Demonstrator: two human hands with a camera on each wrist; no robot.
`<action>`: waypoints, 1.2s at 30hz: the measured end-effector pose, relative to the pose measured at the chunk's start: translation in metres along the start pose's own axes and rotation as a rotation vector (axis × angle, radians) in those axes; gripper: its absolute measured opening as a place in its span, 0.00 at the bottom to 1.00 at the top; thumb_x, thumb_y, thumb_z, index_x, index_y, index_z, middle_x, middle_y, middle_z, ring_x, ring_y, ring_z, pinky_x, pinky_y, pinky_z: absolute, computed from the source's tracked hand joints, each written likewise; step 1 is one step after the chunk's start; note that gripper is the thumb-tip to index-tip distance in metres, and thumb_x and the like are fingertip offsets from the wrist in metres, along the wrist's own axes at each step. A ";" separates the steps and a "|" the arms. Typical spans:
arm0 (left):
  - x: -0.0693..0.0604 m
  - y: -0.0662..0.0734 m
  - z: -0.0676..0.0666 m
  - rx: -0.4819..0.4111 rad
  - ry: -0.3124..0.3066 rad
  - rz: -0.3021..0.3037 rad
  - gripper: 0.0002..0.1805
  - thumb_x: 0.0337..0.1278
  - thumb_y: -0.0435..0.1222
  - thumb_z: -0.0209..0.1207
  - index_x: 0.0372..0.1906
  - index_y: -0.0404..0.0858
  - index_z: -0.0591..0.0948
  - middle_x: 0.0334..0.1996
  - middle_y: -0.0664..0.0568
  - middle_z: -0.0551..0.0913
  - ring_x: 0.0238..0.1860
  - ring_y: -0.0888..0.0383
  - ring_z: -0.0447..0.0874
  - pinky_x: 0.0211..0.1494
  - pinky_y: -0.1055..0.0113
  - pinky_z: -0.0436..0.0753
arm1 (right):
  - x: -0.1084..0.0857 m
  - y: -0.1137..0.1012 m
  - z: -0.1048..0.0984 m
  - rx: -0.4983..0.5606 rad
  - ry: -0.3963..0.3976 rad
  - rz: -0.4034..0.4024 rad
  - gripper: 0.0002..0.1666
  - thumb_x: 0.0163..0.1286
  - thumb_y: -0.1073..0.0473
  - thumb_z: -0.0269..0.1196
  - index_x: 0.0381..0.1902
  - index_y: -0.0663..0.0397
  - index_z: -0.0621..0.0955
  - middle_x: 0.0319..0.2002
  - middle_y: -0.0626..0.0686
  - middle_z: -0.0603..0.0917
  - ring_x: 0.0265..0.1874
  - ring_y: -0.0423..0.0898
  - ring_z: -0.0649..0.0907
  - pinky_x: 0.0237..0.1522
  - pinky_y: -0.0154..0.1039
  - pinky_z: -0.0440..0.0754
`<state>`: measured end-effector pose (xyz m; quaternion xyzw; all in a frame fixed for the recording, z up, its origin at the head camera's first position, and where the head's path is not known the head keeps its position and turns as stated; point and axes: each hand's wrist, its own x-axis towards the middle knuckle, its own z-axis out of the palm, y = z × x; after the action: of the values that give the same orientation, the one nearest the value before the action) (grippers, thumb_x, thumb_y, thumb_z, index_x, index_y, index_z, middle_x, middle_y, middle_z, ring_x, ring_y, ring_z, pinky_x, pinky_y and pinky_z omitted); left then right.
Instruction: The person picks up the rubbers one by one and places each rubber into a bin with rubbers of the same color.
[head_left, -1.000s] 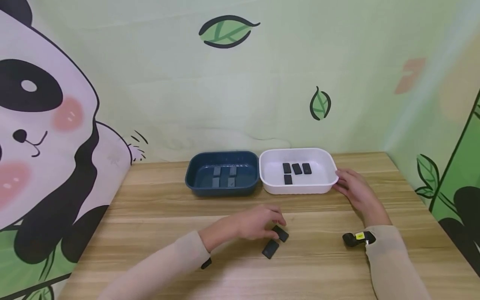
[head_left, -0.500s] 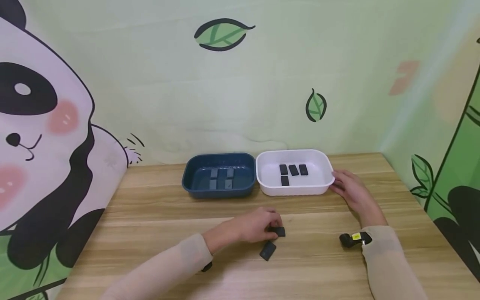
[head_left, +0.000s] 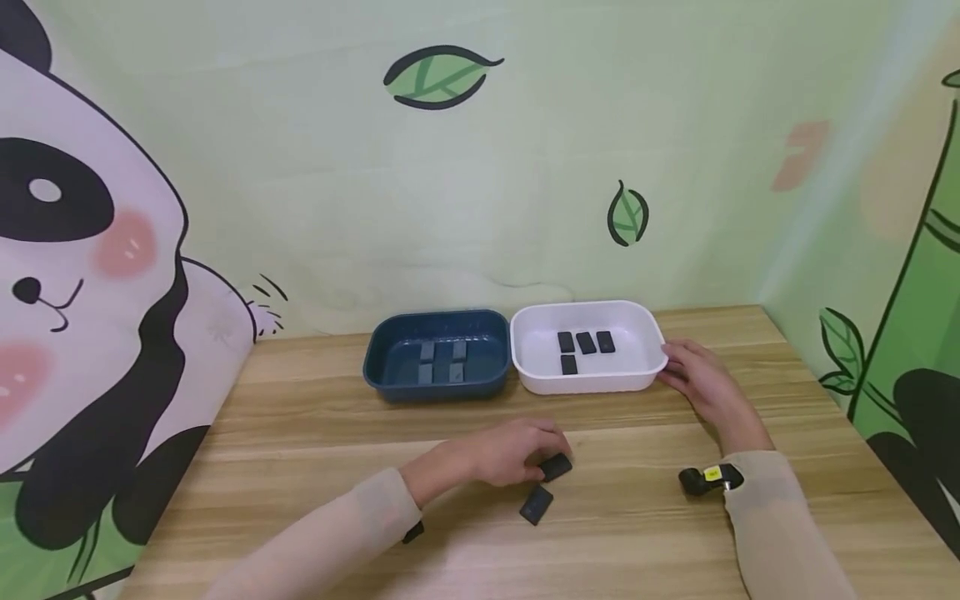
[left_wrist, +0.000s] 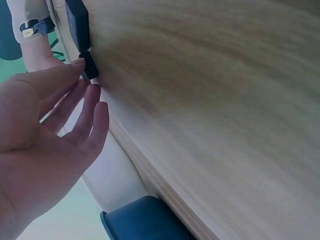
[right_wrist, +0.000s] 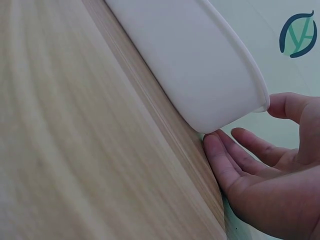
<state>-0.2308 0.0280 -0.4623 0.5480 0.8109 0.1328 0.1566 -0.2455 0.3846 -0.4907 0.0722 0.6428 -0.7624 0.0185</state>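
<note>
In the head view my left hand (head_left: 517, 452) is low over the table's middle, its thumb and fingertips pinching a small black rectangular tile (head_left: 556, 467). A second black tile (head_left: 536, 505) lies flat on the wood just nearer to me. The left wrist view has the thumb against the pinched tile (left_wrist: 89, 66), the other tile (left_wrist: 77, 25) beyond it. At the right end of a white tray (head_left: 592, 383) my right hand (head_left: 705, 383) holds the wall, one digit on the rim and others by the base. Several black tiles (head_left: 586, 342) lie inside that tray.
A dark blue tray (head_left: 438, 390) stands against the white tray's left side, with several grey tiles (head_left: 457, 372) in it. Behind both is a printed cloth wall (head_left: 337, 192). Wooden tabletop (head_left: 637, 533) stretches in front of the trays.
The left fingers have closed on the upper black tile and turned it, its right end now tipped upward and away. The right hand stays on the white tray. The head view shifts slightly.
</note>
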 end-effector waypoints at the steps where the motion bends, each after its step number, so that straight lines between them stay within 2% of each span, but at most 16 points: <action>1: 0.000 0.000 0.000 0.001 -0.001 0.001 0.22 0.64 0.31 0.71 0.62 0.43 0.85 0.58 0.56 0.82 0.54 0.65 0.80 0.61 0.76 0.77 | 0.000 0.000 0.000 -0.001 -0.002 -0.003 0.22 0.85 0.58 0.55 0.65 0.70 0.69 0.47 0.45 0.83 0.48 0.37 0.84 0.54 0.33 0.85; 5: 0.002 -0.001 0.001 0.010 0.005 -0.013 0.21 0.66 0.35 0.72 0.62 0.43 0.85 0.54 0.56 0.82 0.47 0.67 0.78 0.54 0.78 0.77 | 0.000 0.000 0.001 0.006 0.000 -0.009 0.19 0.85 0.59 0.56 0.63 0.67 0.71 0.46 0.46 0.83 0.48 0.38 0.85 0.53 0.32 0.85; 10: 0.004 -0.003 0.004 0.037 0.022 -0.023 0.21 0.64 0.38 0.74 0.61 0.43 0.86 0.53 0.56 0.81 0.49 0.65 0.78 0.58 0.77 0.76 | 0.001 -0.002 0.001 -0.005 0.006 -0.004 0.21 0.85 0.58 0.56 0.65 0.69 0.70 0.46 0.45 0.83 0.47 0.37 0.84 0.54 0.32 0.85; 17: 0.006 -0.005 0.003 0.060 0.032 -0.044 0.21 0.64 0.39 0.74 0.60 0.44 0.85 0.53 0.57 0.80 0.51 0.65 0.78 0.60 0.76 0.76 | 0.001 -0.009 0.000 -0.073 0.004 0.003 0.33 0.85 0.55 0.56 0.73 0.75 0.63 0.52 0.48 0.80 0.50 0.38 0.82 0.56 0.32 0.84; 23: 0.013 -0.007 -0.002 0.005 0.036 -0.066 0.21 0.65 0.45 0.73 0.57 0.42 0.84 0.50 0.56 0.79 0.48 0.64 0.77 0.57 0.75 0.78 | 0.002 -0.011 0.000 -0.059 -0.003 0.000 0.29 0.85 0.56 0.55 0.70 0.74 0.65 0.49 0.46 0.82 0.49 0.37 0.83 0.55 0.32 0.85; 28: 0.024 -0.008 -0.013 -0.004 0.123 -0.048 0.23 0.63 0.47 0.74 0.57 0.41 0.84 0.50 0.55 0.81 0.51 0.61 0.82 0.58 0.75 0.79 | 0.003 -0.010 -0.001 -0.059 -0.001 0.001 0.28 0.85 0.56 0.56 0.70 0.72 0.66 0.50 0.46 0.81 0.49 0.37 0.83 0.55 0.32 0.84; 36: 0.048 -0.007 -0.044 -0.019 0.289 -0.092 0.25 0.64 0.49 0.74 0.58 0.40 0.84 0.52 0.49 0.83 0.55 0.55 0.83 0.61 0.73 0.79 | 0.001 -0.004 0.000 -0.041 0.004 0.026 0.30 0.85 0.56 0.56 0.71 0.73 0.65 0.52 0.49 0.79 0.51 0.38 0.82 0.57 0.33 0.84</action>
<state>-0.2708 0.0679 -0.4296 0.4838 0.8480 0.2109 0.0493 -0.2468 0.3854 -0.4871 0.0816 0.6574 -0.7485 0.0286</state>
